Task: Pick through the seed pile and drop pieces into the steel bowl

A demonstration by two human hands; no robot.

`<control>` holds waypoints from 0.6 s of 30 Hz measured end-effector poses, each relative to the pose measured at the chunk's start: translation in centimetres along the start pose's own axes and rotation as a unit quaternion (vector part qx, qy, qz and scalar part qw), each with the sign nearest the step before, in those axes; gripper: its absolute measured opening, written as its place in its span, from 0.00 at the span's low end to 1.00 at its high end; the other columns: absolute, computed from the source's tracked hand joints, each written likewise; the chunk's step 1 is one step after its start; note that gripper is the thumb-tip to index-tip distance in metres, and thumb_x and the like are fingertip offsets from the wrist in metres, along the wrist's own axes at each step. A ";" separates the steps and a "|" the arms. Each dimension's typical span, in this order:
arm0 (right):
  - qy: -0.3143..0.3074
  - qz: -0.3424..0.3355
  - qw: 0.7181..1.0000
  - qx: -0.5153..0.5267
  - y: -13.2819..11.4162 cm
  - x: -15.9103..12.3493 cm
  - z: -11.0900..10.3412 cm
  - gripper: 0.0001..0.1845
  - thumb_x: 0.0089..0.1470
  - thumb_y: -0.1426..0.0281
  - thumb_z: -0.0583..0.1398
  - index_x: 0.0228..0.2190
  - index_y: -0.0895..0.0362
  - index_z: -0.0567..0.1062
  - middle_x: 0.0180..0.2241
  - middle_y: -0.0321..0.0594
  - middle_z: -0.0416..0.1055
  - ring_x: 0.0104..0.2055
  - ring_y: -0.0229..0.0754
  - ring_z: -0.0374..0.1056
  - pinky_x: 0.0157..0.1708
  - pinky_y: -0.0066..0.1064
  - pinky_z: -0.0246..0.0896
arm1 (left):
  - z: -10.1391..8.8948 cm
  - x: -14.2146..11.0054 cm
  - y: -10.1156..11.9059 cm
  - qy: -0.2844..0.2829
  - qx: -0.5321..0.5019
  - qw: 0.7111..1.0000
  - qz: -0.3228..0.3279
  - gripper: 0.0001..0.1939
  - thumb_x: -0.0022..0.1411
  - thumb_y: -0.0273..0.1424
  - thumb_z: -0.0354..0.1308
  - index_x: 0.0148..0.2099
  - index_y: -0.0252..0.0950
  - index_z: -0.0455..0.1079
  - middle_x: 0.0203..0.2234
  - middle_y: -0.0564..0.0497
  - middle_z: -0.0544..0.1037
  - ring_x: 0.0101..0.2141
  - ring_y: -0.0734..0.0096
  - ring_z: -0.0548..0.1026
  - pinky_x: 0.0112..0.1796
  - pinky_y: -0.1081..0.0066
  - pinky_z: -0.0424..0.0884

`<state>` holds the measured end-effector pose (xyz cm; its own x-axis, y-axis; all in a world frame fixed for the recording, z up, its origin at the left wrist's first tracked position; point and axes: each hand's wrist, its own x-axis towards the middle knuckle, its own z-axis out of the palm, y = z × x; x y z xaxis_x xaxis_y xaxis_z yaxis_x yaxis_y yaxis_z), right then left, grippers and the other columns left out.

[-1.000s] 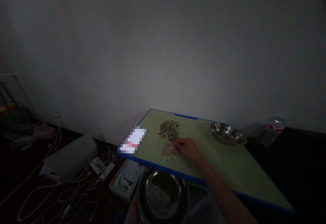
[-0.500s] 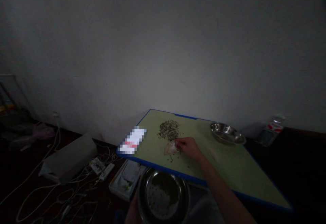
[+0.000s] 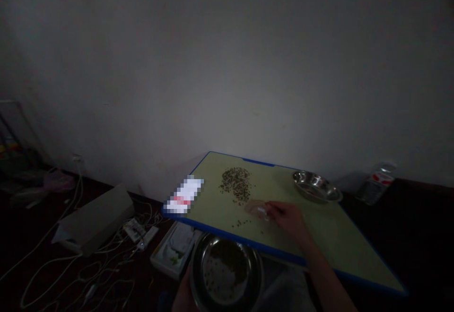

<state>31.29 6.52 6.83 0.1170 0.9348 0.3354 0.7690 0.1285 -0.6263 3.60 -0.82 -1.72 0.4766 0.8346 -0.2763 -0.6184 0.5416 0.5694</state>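
Observation:
My right hand point(image 3: 289, 220) is closed on the edge of a thin, see-through plastic piece point(image 3: 254, 207), rounded like a lid or a scraper, low over the green tabletop point(image 3: 319, 227). Left of and beyond it spreads a heap of small mixed dark and pale beans or seeds point(image 3: 236, 183). A few loose ones point(image 3: 241, 223) lie nearer the front edge. Under that edge my left hand point(image 3: 185, 295) grips a steel bowl point(image 3: 198, 279) by its left side; its fingers are mostly hidden. Small greenish grains point(image 3: 236, 260) cover part of the bowl's bottom.
A second steel bowl point(image 3: 315, 188) stands at the table's back right. A blurred-out white sheet or screen point(image 3: 185, 197) lies at the left corner. On the floor are a box point(image 3: 95, 217), tangled cables point(image 3: 102, 274) and a white tray point(image 3: 173, 250). A plastic bottle point(image 3: 378, 184) is at right.
My right hand has moved right and slightly nearer with the plastic piece, away from the heap. Some beans at the heap's near edge now show. The left hand and bowl have barely moved.

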 end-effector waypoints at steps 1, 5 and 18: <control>0.034 0.032 0.999 -0.021 0.6 -1.2 -0.7 0.20 0.51 0.59 0.53 0.32 0.55 0.81 0.29 0.43 0.79 0.31 0.48 0.72 0.33 0.34 0.63 | -0.5 0.1 -0.3 0.010 0.015 1.000 0.009 0.35 0.51 0.57 0.49 0.54 0.41 0.67 0.48 0.45 0.78 0.61 0.50 0.57 0.60 0.49 0.51; 0.091 0.135 0.981 -0.107 2.0 -5.2 -2.2 0.25 0.52 0.55 0.51 0.36 0.57 0.81 0.35 0.46 0.79 0.37 0.51 0.73 0.36 0.36 0.64 | -2.2 0.3 -1.3 0.046 0.126 0.990 0.052 0.42 0.46 0.63 0.47 0.57 0.46 0.63 0.47 0.45 0.78 0.60 0.48 0.59 0.59 0.47 0.52; 0.046 0.073 0.990 -0.115 -2.4 -4.6 1.5 0.24 0.57 0.59 0.48 0.35 0.56 0.80 0.34 0.46 0.79 0.33 0.48 0.74 0.33 0.32 0.62 | -3.0 0.8 -1.8 0.040 0.161 0.978 0.126 0.37 0.51 0.57 0.49 0.60 0.46 0.59 0.50 0.46 0.76 0.61 0.49 0.58 0.60 0.46 0.50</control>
<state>27.92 2.40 5.73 0.2849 0.9028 0.3223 0.8615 -0.0937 -0.4990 3.26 -0.81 -5.34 0.2760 0.9499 -0.1470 -0.4761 0.2680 0.8376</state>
